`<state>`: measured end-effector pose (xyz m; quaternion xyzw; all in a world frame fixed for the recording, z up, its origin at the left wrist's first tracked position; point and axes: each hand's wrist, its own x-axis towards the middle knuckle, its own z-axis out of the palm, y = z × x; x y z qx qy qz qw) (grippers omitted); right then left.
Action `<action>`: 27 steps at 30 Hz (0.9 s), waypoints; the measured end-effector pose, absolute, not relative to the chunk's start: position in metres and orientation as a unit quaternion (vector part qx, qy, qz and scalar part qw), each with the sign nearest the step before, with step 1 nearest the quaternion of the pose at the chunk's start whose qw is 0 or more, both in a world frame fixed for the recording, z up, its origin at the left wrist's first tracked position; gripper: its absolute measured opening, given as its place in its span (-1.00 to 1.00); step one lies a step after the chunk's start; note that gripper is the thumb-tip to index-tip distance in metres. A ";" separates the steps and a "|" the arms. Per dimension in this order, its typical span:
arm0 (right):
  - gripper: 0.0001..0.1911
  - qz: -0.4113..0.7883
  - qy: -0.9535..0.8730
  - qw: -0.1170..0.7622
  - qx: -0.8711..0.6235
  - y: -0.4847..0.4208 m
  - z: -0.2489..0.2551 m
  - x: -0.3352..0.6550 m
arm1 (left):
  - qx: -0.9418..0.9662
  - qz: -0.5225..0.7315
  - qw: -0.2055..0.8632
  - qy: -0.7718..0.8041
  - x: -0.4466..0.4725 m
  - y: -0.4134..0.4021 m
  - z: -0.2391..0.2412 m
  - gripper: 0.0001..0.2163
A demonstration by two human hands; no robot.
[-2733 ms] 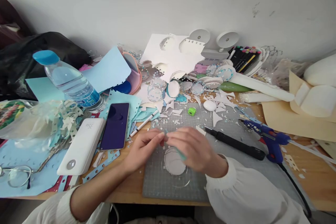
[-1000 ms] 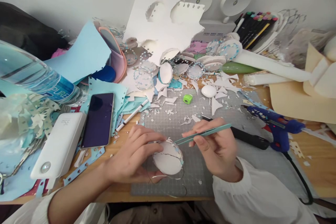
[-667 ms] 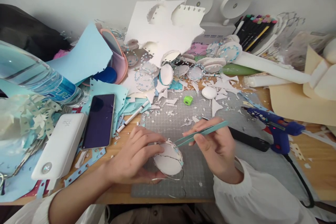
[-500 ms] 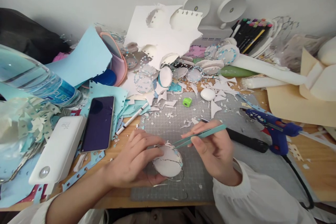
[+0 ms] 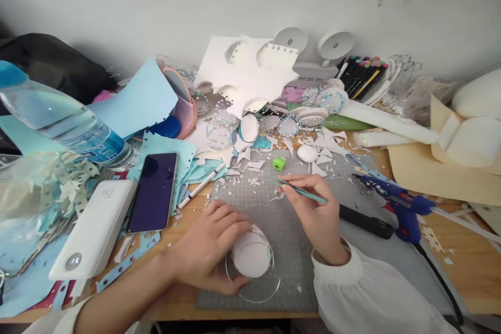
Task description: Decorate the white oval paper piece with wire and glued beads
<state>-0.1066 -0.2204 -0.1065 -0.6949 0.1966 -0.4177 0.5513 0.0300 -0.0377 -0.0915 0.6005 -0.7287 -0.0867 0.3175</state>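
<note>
My left hand [image 5: 219, 242] is closed on the edge of a round white paper disc [image 5: 253, 257], which it holds over the grey cutting mat. Small coloured bits sit along the disc's rim, and a loop of thin wire [image 5: 261, 301] curves round and below it. Teal tweezers [image 5: 303, 194] are pinched in my right hand [image 5: 319, 209], their tips pointing left above small paper scraps [image 5: 256, 181] on the mat. Whether the tips grip anything is too small to tell. A green sharpener-like cube [image 5: 278, 164] lies just beyond the tips.
A blue glue gun [image 5: 399, 201] and a black handle-like tool [image 5: 366, 222] lie to the right. On the left are a phone [image 5: 153, 193], a white power bank [image 5: 94, 229] and a water bottle [image 5: 66, 120]. Decorated discs [image 5: 219, 133] and white cut paper [image 5: 242, 75] pile up behind.
My right hand has drawn the tweezers away from the disc's rim, up to the scraps beyond it. My left hand still holds the disc. The camera view has tilted up a little.
</note>
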 end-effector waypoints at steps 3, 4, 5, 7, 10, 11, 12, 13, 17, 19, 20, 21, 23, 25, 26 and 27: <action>-0.88 -0.383 0.208 0.511 -0.740 -0.222 -0.109 -0.103 | 0.586 -0.101 0.290 -0.750 0.028 -0.037 -0.097 -0.50; -0.88 -0.372 0.206 0.497 -0.756 -0.222 -0.110 -0.100 | 0.585 -0.104 0.282 -0.753 0.028 -0.037 -0.099 -0.50; -0.89 -0.361 0.202 0.483 -0.772 -0.223 -0.110 -0.098 | 0.585 -0.105 0.276 -0.755 0.027 -0.037 -0.100 -0.50; -0.90 -0.341 0.186 0.455 -0.801 -0.225 -0.109 -0.091 | 0.590 -0.104 0.263 -0.756 0.027 -0.036 -0.103 -0.49; -0.92 -0.327 0.157 0.423 -0.830 -0.225 -0.108 -0.077 | 0.594 -0.101 0.249 -0.758 0.029 -0.035 -0.105 -0.46; -0.92 -0.325 0.150 0.417 -0.835 -0.224 -0.108 -0.072 | 0.595 -0.099 0.247 -0.759 0.029 -0.035 -0.105 -0.45; -0.92 -0.324 0.144 0.413 -0.839 -0.224 -0.108 -0.068 | 0.595 -0.097 0.246 -0.759 0.029 -0.035 -0.105 -0.45; -0.91 -0.323 0.139 0.409 -0.842 -0.223 -0.109 -0.065 | 0.594 -0.094 0.244 -0.760 0.029 -0.034 -0.106 -0.45; -0.90 -0.320 0.130 0.401 -0.848 -0.221 -0.112 -0.060 | 0.593 -0.087 0.246 -0.761 0.028 -0.033 -0.108 -0.44; -0.91 -0.326 0.134 0.400 -0.846 -0.222 -0.112 -0.062 | 0.589 -0.091 0.251 -0.762 0.028 -0.033 -0.109 -0.41; -0.92 -0.330 0.138 0.401 -0.843 -0.222 -0.111 -0.063 | 0.583 -0.097 0.255 -0.765 0.029 -0.033 -0.109 -0.37; -0.92 -0.335 0.141 0.403 -0.840 -0.222 -0.111 -0.065 | 0.575 -0.107 0.259 -0.769 0.030 -0.033 -0.108 -0.31; -0.94 -0.344 0.145 0.415 -0.830 -0.222 -0.109 -0.068 | 0.558 -0.134 0.267 -0.774 0.032 -0.034 -0.105 -0.17; -0.95 -0.348 0.151 0.430 -0.819 -0.222 -0.109 -0.070 | 0.550 -0.152 0.279 -0.773 0.034 -0.035 -0.099 -0.06; -0.95 -0.347 0.155 0.434 -0.817 -0.222 -0.109 -0.071 | 0.549 -0.153 0.289 -0.769 0.034 -0.035 -0.096 -0.05; -0.95 -0.343 0.160 0.435 -0.817 -0.222 -0.109 -0.071 | 0.548 -0.148 0.302 -0.766 0.035 -0.034 -0.094 -0.08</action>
